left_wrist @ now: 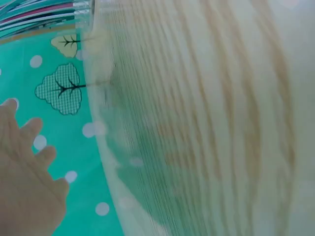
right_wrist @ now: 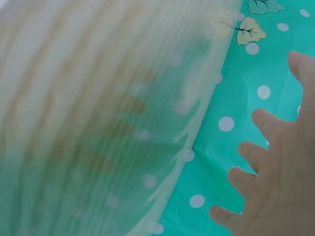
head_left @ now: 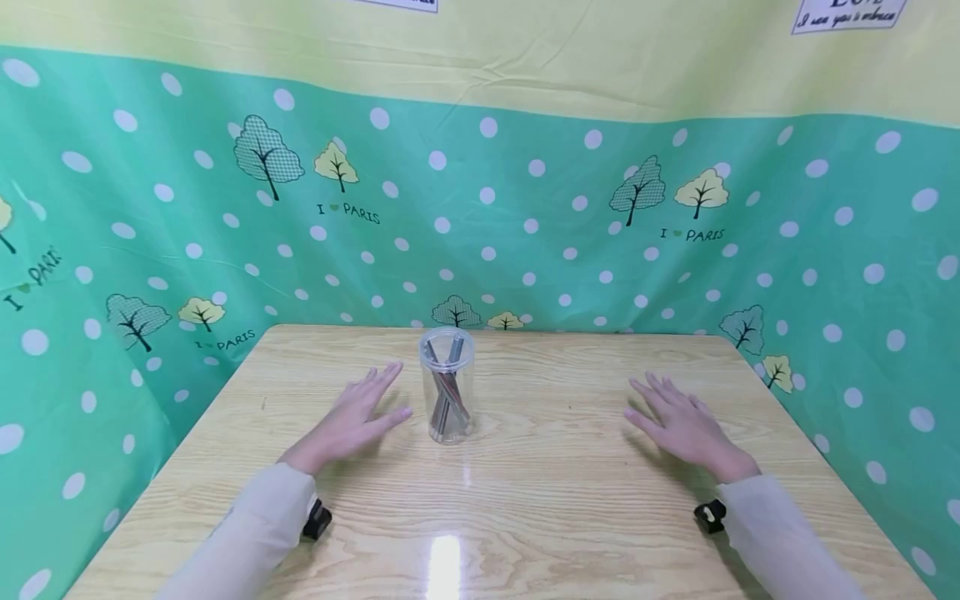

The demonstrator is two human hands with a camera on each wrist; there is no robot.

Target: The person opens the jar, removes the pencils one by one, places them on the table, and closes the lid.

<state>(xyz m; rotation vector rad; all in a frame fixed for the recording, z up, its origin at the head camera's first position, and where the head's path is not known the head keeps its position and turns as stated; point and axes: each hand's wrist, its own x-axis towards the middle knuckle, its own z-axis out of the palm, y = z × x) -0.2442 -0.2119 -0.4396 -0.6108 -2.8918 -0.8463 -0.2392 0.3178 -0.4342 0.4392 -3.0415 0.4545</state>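
A clear plastic cup [head_left: 450, 400] stands upright on the wooden table, left of its middle. Several slim pens or sticks [head_left: 444, 421], dark with some red, lean crosswise inside it; their exact kind cannot be made out. Just left of the cup, my left hand [head_left: 352, 423] is spread with straight fingers, apart from the cup and holding nothing. On the right side of the table my right hand [head_left: 686, 423] is likewise spread, with nothing near its fingers. The left wrist view shows part of the cup's contents [left_wrist: 39, 14] at the top left corner.
The light wooden table [head_left: 540, 500] reflects a bright light near its front. A green and yellow curtain [head_left: 510, 192] with dots and trees hangs behind and along both sides. Each wrist carries a small black device, one by the left sleeve [head_left: 255, 529], one by the right.
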